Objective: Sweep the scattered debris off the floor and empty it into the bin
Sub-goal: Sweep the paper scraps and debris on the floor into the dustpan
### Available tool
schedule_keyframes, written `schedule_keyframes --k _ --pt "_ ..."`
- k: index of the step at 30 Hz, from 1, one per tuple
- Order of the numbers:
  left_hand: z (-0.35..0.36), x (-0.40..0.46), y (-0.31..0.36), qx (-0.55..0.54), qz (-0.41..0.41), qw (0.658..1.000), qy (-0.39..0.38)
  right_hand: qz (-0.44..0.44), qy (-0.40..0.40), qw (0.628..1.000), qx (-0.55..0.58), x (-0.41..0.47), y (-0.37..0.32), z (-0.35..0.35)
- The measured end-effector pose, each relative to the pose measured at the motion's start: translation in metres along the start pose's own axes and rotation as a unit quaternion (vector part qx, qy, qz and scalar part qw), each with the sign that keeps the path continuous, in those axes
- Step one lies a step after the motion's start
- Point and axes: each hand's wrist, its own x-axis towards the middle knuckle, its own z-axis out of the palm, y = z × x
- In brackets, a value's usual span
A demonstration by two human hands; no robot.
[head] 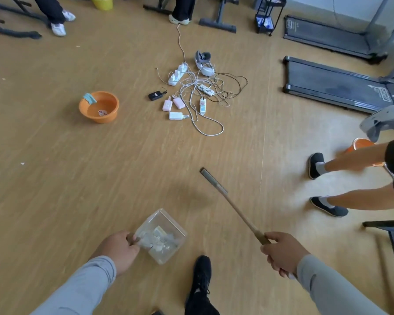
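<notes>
My left hand (120, 250) grips the short handle of a clear plastic dustpan (162, 237), held low over the wooden floor. White paper scraps lie inside the dustpan. My right hand (282, 252) is closed around the wooden handle of a thin broom (228, 201), whose flat head points up and away from me near the middle of the floor. Small white debris bits (22, 163) lie on the floor at the far left. An orange basin (99, 106) with a few scraps in it stands to the left. I cannot tell which container is the bin.
A tangle of power strips, chargers and cables (196, 94) lies ahead in the middle. A person's legs (350, 178) stand at the right beside an orange bucket (359, 145). Two treadmills (332, 85) sit at the back right. Other people's feet, a yellow bucket (102, 2) and exercise frames stand far back.
</notes>
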Motion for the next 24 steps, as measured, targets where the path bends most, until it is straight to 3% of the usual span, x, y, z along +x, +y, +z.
schedule_keyframes --k 7,13,16,24 --pt "0.005 0.048 0.048 -0.011 -0.021 1.000 -0.007 0.016 0.036 0.996 -0.086 0.086 -0.043 -0.012" --pt "0.003 0.080 0.082 -0.008 -0.032 0.999 0.007 0.029 -0.101 0.967 -0.234 0.083 -0.034 0.021" --pt "-0.006 0.092 0.084 0.002 -0.038 0.999 0.015 0.034 -0.167 0.961 -0.220 0.058 -0.030 0.012" --pt "-0.017 0.081 0.072 -0.011 -0.040 0.999 -0.010 0.034 -0.199 0.974 -0.104 0.019 -0.076 -0.073"
